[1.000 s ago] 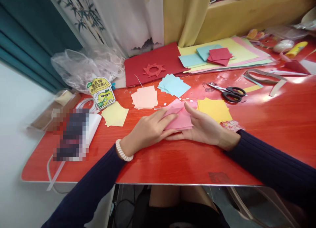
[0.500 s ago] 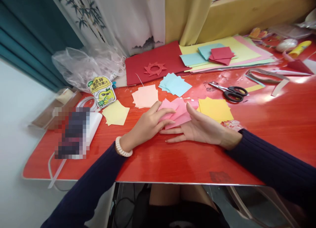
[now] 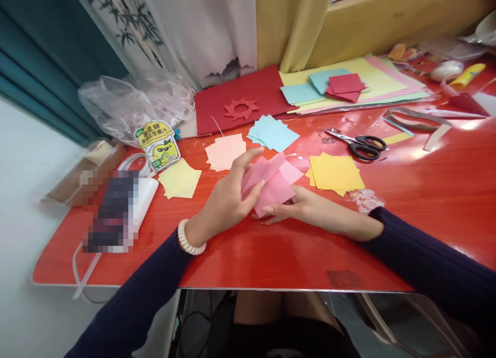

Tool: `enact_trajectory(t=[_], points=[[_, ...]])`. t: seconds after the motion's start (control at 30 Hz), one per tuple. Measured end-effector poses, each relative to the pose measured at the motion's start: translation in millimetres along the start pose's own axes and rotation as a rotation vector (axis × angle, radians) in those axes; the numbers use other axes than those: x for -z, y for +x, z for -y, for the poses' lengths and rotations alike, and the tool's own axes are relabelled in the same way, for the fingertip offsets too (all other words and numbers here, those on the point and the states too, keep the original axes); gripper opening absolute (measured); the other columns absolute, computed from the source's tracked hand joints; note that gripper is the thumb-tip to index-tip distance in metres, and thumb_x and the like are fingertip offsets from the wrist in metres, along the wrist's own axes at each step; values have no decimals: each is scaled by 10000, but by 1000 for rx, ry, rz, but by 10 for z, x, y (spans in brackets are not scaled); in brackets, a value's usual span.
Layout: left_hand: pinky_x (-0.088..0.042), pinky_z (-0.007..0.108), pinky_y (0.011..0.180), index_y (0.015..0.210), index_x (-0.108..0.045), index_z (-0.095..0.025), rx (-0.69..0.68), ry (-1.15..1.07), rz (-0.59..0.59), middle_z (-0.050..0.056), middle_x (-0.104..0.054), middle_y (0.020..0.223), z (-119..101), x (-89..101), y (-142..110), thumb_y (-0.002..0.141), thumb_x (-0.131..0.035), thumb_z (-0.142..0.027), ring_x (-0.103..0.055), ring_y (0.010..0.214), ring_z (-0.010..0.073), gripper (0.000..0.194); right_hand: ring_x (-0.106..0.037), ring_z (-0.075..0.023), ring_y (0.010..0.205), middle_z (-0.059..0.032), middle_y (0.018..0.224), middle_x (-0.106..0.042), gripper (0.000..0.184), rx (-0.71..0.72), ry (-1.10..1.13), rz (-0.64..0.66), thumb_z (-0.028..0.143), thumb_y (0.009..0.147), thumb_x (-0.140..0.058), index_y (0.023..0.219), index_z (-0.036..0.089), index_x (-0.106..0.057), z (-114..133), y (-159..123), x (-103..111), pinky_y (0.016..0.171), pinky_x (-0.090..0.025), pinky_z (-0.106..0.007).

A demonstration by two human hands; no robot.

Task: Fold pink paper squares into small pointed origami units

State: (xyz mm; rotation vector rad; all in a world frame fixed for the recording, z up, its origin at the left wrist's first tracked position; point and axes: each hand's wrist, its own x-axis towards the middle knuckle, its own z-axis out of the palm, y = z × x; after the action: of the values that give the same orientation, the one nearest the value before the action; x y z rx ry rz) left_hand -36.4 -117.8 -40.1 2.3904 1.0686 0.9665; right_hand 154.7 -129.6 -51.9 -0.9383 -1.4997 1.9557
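Both of my hands hold a small stack of pink paper squares (image 3: 271,185) lifted just off the red table (image 3: 271,254). My left hand (image 3: 228,198) grips the stack's left edge, thumb on top and fingers curled round it. My right hand (image 3: 298,208) lies mostly under the stack and pinches its lower right side. One pink square (image 3: 291,171) still lies on the table behind the stack.
Around the hands lie piles of paper squares: yellow (image 3: 336,173), blue (image 3: 273,133), peach (image 3: 223,151), pale yellow (image 3: 180,180). Black scissors (image 3: 360,145) lie at the right. Large coloured sheets (image 3: 364,84), a red sheet with a red paper star (image 3: 241,108), a juice pouch (image 3: 158,145) and a plastic bag (image 3: 127,105) sit behind.
The pink squares lay fanned on the table between my flat hands. Now both hands have gathered them and raised the stack, with the fingers closed on it.
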Motion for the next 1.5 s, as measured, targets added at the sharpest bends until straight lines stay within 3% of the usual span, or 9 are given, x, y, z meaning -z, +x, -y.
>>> enact_trajectory(t=[0.07,0.2,0.4,0.53,0.67,0.87,1.0,1.13,1.5], points=[[-539,270,724,1408,-231,-232,-3,-71,134,90,-578,1233,-20,15,-7,857,-559,-286,-630,878,146,644,-636,-206,995,-37,1003,-688,283,44,-17,44,386,778,-696,980,193,-655,-7,-7,-1,925,-495,-382],[-539,297,734,1220,-518,-205,-9,-192,288,72,-649,1091,37,113,37,862,-536,-392,-621,826,150,404,-663,-185,928,-82,1025,-673,338,-23,143,17,439,873,-566,1024,144,-629,-34,-3,-31,934,-493,-394],[-510,266,743,1071,-591,-199,135,-285,75,51,-640,1057,165,128,61,941,-421,-287,-600,895,130,231,-659,-146,814,-73,1033,-653,250,-12,278,-8,330,874,-580,1059,162,-599,-1,4,-86,791,-567,-340],[-496,279,822,1097,-571,-199,74,-158,232,46,-607,1078,129,1,48,900,-466,-167,-585,928,119,225,-627,-167,929,-48,1022,-613,259,-52,366,53,313,836,-638,1042,177,-560,-20,0,-76,872,-532,-399],[-523,285,834,1118,-545,-206,113,-230,245,59,-582,1090,131,-33,70,883,-463,-126,-589,946,123,261,-595,-185,805,-15,822,-565,210,-128,77,-226,330,791,-662,792,193,-503,-72,11,-75,811,-513,-420],[-418,413,1064,1245,-403,-250,146,-258,-175,94,-443,1333,256,-11,93,856,-579,-246,-427,1282,206,427,-578,-239,925,-36,825,-593,175,211,-285,-385,372,903,-493,822,227,-548,-41,11,-10,868,-465,-424],[-446,421,1042,1351,-221,-261,130,-348,-89,136,-379,1426,276,-122,45,895,-506,-220,-406,1324,211,539,-531,-219,1087,-65,1141,-573,185,424,-444,-423,303,936,-443,1090,231,-516,-29,19,1,964,-422,-400],[-414,437,1074,1357,-205,-258,179,-422,48,137,-399,1413,259,-203,-1,870,-500,-140,-386,1344,201,582,-440,-205,1246,-103,1313,-451,402,454,-406,-449,269,910,-511,1265,240,-326,-115,66,-3,1057,-362,-413],[-429,403,1078,1368,-152,-264,106,-468,-64,115,-408,1376,83,-360,49,874,-387,-39,-407,1329,166,592,-470,-179,1221,-73,1274,-475,418,540,-316,-595,236,926,-461,1296,296,-277,-120,106,-19,1050,-384,-401]])
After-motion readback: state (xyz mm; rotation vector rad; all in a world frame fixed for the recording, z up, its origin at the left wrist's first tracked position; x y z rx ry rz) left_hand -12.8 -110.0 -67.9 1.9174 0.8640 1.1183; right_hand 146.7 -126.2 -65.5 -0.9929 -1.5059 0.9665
